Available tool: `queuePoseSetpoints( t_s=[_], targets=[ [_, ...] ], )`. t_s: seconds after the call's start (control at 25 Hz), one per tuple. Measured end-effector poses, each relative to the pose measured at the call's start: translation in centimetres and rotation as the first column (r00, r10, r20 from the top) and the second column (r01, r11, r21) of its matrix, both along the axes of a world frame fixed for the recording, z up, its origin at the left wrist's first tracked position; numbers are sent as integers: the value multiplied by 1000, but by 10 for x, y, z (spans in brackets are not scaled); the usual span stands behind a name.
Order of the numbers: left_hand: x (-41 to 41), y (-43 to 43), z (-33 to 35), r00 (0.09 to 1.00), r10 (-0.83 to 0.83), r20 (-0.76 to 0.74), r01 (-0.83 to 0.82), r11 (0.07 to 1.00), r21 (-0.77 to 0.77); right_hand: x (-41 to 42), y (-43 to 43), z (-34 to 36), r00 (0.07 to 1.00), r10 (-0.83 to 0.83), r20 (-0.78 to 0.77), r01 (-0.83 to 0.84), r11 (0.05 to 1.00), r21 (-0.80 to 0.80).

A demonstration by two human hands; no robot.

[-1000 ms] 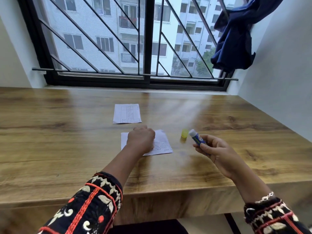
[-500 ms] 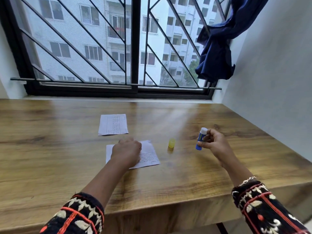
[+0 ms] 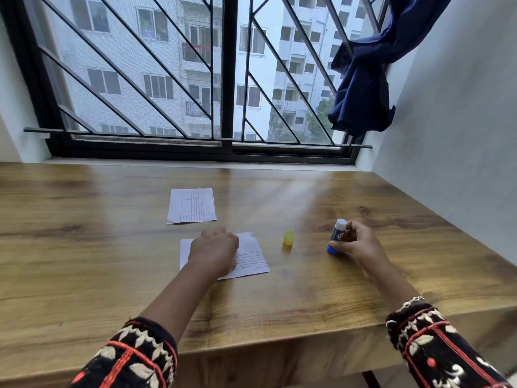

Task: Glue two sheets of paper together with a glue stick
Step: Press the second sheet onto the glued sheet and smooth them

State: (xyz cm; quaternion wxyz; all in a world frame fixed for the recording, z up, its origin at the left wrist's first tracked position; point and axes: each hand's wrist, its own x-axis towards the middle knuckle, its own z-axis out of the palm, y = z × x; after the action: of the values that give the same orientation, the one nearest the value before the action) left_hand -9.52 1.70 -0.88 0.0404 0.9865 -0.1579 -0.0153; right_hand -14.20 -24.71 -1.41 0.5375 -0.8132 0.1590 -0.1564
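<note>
Right hand [image 3: 361, 246] fingers [image 3: 350, 229] pinch glue stick [image 3: 336, 237]; left hand [image 3: 214, 249] curled atop sheet [image 3: 251, 259].

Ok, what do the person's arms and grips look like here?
The left sleeve and right sleeve are black fabric with cream leaf-shaped embroidery and red-orange stitched lines. A pale beaded band, which could be a bracelet or cuff trim, edges the right one. The left grip and right grip wear no gloves.

Left hand [image 3: 214, 249] rests on a printed sheet [image 3: 251, 263]; at its three o'clock, right hand [image 3: 358, 245] grips an uncapped glue stick [image 3: 336, 233].
</note>
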Motion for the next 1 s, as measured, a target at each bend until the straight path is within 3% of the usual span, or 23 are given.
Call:
queuePoseSetpoints(
  t_s=[0.2,0.36,0.44,0.52,0.6,0.76,0.84,1.0],
  targets=[
    [0,0,0,1000,-12,3,12,1000,-4,-2,-4,3,999,-3,40,-2,993,117],
    [2,1,0,1000,-21,-5,21,1000,-19,-11,8,21,945,-168,282,224,958,-181],
    [2,2,-1,1000,-26,-13,26,999,-23,-10,29,39,901,-120,416,264,914,-308],
    [1,3,-1,999,-32,-10,31,999,-33,3,55,58,883,6,469,178,920,-348],
    [-1,4,-2,999,-40,-1,39,998,-46,27,83,70,891,162,424,27,914,-404],
    [-5,7,-3,999,-42,8,42,995,-85,86,137,63,901,386,200,-224,806,-547],
    [-7,7,-1,999,-45,4,45,995,-85,113,158,51,872,482,83,-304,667,-680],
    [-6,8,0,999,-51,-6,51,996,-77,147,186,29,761,592,-264,-496,271,-825]
  ],
)
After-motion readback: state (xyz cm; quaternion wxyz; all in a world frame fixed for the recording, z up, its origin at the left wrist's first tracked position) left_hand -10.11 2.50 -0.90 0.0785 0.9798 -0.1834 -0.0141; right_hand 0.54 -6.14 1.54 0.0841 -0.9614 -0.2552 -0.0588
